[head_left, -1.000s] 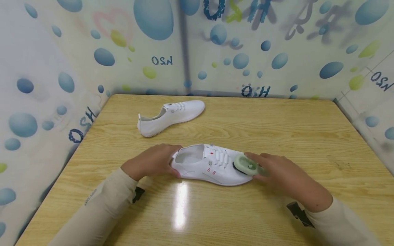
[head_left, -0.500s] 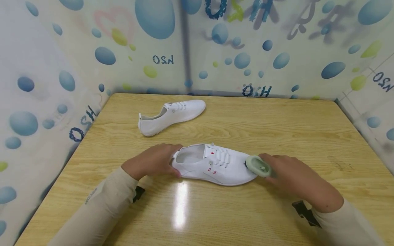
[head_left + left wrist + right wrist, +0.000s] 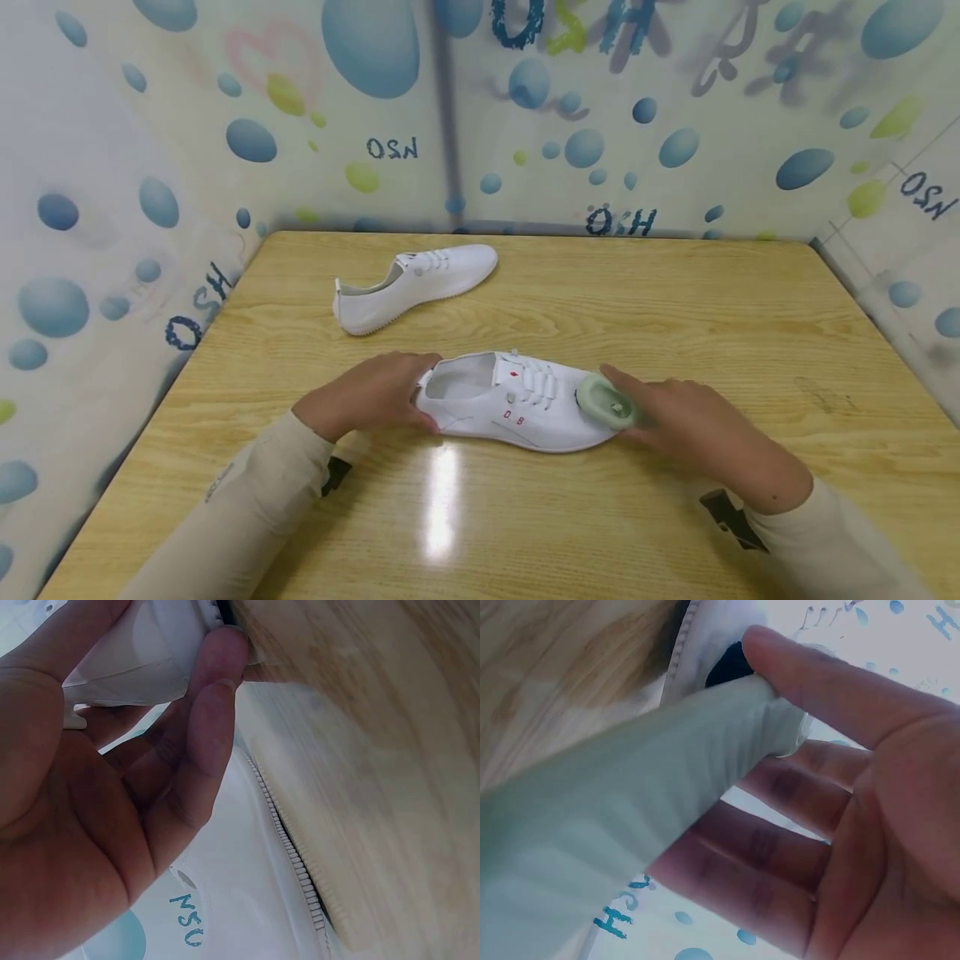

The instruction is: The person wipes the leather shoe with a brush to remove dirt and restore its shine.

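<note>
A white lace-up shoe [image 3: 480, 412] with small red letters on its side lies on the table, toe to the right. My left hand [image 3: 375, 392] grips its heel; the left wrist view shows the fingers curled round the heel [image 3: 139, 667]. In my right hand [image 3: 697, 425] is a pale green brush [image 3: 606, 402], held between thumb and fingers. Its dark bristles [image 3: 731, 666] rest against the shoe's toe. The ribbed green handle [image 3: 630, 787] crosses the right wrist view. The right palm hides part of the brush from the head view.
A second white shoe [image 3: 416, 286] lies farther back on the left of the wooden table [image 3: 637, 308], toe to the right. Behind the table stands a wall [image 3: 465, 108] patterned with blue and green drops.
The brush slid right to the tip of the toe half a second ago, then came back left over the toe. The left hand and both shoes stay where they were.
</note>
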A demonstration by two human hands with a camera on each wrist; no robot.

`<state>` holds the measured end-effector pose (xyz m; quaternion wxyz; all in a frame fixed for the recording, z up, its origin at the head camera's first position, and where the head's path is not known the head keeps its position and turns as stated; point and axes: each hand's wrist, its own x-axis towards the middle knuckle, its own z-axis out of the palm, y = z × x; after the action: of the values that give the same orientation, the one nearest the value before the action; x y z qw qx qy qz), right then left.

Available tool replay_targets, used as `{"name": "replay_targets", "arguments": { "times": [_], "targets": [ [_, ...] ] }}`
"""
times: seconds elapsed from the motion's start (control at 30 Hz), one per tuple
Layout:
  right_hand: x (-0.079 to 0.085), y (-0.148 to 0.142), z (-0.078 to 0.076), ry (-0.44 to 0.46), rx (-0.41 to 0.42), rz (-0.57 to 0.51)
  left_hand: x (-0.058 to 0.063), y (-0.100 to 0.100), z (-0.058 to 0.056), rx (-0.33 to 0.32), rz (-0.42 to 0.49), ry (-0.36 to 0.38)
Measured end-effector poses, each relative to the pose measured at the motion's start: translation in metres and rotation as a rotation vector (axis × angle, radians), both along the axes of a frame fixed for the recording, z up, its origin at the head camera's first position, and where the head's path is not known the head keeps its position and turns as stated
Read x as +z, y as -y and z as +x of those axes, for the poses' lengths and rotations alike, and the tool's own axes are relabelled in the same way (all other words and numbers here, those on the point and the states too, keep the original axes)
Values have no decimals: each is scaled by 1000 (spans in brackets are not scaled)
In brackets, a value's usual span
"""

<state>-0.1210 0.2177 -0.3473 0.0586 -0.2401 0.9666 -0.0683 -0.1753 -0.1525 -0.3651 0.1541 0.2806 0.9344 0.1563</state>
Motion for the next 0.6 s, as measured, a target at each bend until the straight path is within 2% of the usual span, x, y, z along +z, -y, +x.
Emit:
{"name": "replay_targets", "arguments": {
  "times": [0.23, 0.43, 0.6],
  "targets": [
    [2, -3, 2, 7, 25, -41, 0, -1, -1, -16, 13, -3],
    [6, -11, 2, 82, -21, -37, 1, 0, -1, -9, 6, 2],
    [3, -9, -1, 18, -31, -55, 0, 0, -1, 2, 1, 11]
  ]
}}
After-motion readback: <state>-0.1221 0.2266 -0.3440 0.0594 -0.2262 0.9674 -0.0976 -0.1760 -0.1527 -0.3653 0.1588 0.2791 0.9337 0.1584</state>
